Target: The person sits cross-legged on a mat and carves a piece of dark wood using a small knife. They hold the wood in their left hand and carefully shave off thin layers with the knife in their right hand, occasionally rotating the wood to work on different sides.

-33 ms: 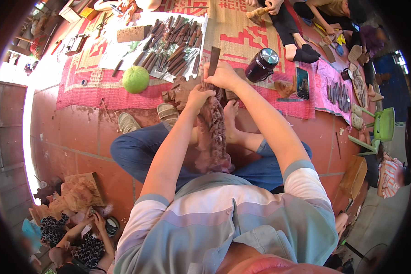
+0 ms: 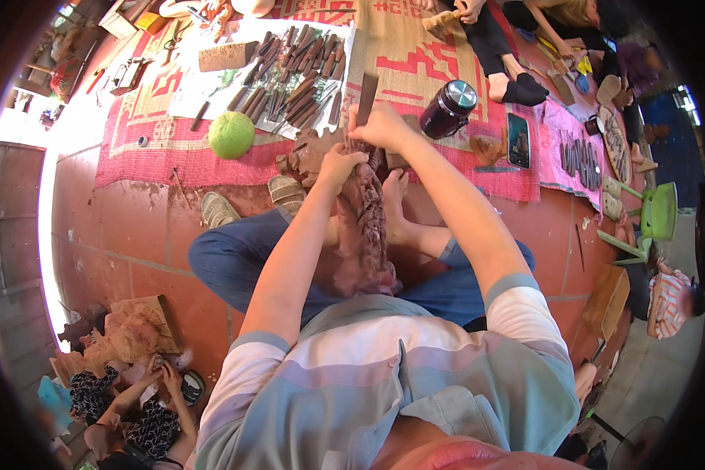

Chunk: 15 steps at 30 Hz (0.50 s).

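Observation:
A long reddish-brown wood carving with deep relief lies between my legs, its near end close to my belly. My right hand is wrapped round a chisel, whose dark flat handle sticks up above the fist. Just below and to the left, my left hand is closed at the chisel's lower part, low against the carving. The blade tip is hidden by my hands. Broader carved wood shows at the far end, left of my left hand.
Beyond lie many dark-handled chisels on a white sheet, a wooden block and a green round fruit. To the right stand a dark flask and a phone. Sandals lie left. Other people sit around.
The chisel's handle has tilted slightly to the right and shifted a little. Both hands have moved very slightly, keeping their hold.

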Tool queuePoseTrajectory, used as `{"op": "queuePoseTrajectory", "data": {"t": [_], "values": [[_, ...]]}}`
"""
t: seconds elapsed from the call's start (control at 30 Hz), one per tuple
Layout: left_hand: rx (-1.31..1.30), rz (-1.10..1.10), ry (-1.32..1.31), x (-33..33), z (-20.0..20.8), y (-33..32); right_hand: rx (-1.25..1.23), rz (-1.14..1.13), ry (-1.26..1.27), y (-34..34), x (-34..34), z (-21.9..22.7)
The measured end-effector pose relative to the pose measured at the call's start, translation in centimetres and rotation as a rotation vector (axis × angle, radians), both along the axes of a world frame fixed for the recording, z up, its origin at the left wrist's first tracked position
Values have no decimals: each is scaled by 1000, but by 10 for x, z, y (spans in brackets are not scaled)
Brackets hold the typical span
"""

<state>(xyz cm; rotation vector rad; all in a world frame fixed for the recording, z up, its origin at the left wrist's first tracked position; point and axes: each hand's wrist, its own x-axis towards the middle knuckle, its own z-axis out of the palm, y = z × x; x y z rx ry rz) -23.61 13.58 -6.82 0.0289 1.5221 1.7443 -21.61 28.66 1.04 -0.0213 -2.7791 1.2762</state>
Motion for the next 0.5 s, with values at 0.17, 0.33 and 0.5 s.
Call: {"op": "queuePoseTrajectory", "data": {"t": [0.17, 0.33, 0.5], "values": [[-79, -4, 33, 0, -5, 1, -40, -63, 21, -2, 2, 5], [-62, 8, 46, -2, -8, -1, -42, -49, 17, -5, -5, -1], [-46, -31, 7, -2, -15, -1, -31, -112, 120, -11, 6, -5]]}}
